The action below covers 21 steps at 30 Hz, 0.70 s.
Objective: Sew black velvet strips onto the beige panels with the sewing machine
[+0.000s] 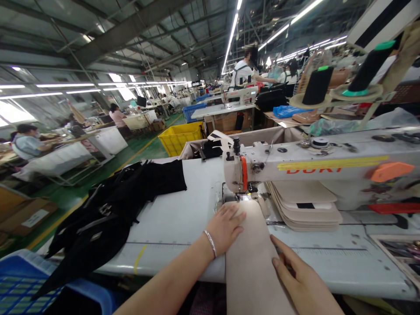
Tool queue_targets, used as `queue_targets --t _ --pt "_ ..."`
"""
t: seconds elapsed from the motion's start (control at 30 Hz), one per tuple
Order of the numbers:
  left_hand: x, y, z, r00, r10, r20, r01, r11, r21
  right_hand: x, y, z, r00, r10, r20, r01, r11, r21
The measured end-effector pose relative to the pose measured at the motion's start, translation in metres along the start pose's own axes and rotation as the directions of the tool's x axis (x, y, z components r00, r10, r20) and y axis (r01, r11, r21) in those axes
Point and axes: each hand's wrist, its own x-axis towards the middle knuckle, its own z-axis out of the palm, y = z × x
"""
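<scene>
A long beige fabric-like panel (247,258) with rounded corners runs from under the needle area of a sewing machine (243,175) towards me, past the table's front edge. My left hand (226,227), with a silver bracelet at its wrist, lies flat on the panel's far left part, fingers stretched towards the presser foot. At the right edge, my right hand (295,273) has its thumb and index finger against the panel, the other fingers curled and partly hidden. Similar beige panels (305,214) are stacked beneath the machine arm.
Black fabric pieces (114,205) lie across the left of the white table (177,223). A blue basket (29,271) stands at lower left, a yellow bin (180,138) beyond the table. Black thread cones (317,85) stand behind the machine. Other people work at tables farther off.
</scene>
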Motion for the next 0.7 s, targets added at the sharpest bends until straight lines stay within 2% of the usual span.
queue_targets --t 0.2,0.5,0.6,0.63,0.7 --pt "0.014 -0.018 0.007 0.998 0.014 -0.057 -0.017 0.998 -0.056 0.016 -0.002 0.006 0.999 -0.021 0.040 0.023 0.999 -0.041" --pt "0.016 -0.023 0.011 0.998 0.000 -0.066 -0.004 0.998 -0.063 0.017 -0.003 0.007 0.999 -0.026 0.031 0.029 0.993 -0.118" --pt "0.015 -0.019 0.014 0.997 -0.018 -0.079 0.011 0.997 -0.082 0.027 0.000 0.002 0.986 -0.164 0.017 0.161 0.935 -0.317" --pt "0.015 -0.018 0.015 0.996 -0.023 -0.082 0.015 0.996 -0.093 0.035 0.000 0.001 0.969 -0.245 0.021 0.234 0.891 -0.390" --pt "0.017 -0.022 0.011 0.998 -0.005 -0.069 -0.004 0.992 -0.124 0.054 -0.003 0.002 0.903 -0.425 0.055 0.397 0.780 -0.484"
